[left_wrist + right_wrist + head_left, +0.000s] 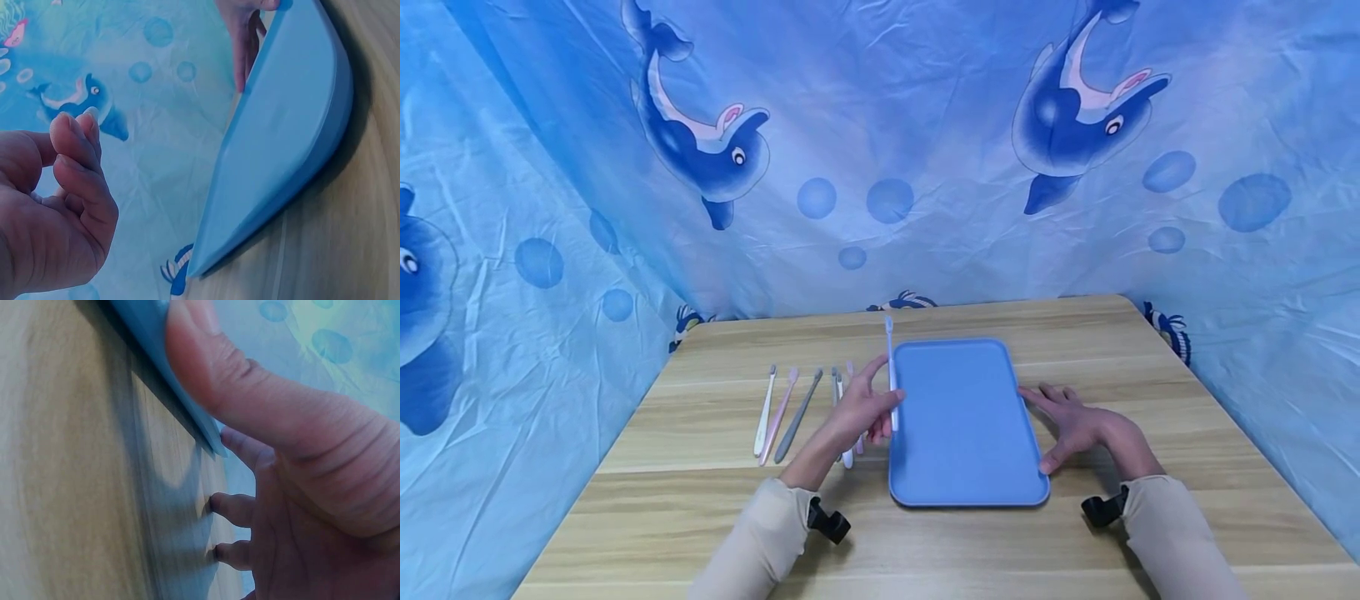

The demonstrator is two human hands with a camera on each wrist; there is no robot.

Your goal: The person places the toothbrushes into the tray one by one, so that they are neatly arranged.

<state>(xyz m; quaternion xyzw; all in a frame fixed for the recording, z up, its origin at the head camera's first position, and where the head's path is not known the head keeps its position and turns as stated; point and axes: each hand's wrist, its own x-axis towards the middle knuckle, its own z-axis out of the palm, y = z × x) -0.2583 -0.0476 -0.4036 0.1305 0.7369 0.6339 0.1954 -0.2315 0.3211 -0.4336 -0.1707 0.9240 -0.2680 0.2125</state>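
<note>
While my left hand (863,410) pinches a blue toothbrush (891,371) by its handle, head pointing away from me, the brush stands over the left edge of the blue tray (964,417). My right hand (1071,425) lies relaxed and flat on the wooden table (1150,375), thumb against the tray's right rim. 3 toothbrushes (782,412) lie side by side on the table left of my left hand, and more lie partly hidden beneath it.

Plain blue tray (967,421), dolphin-patterned blue curtain (880,142)
</note>
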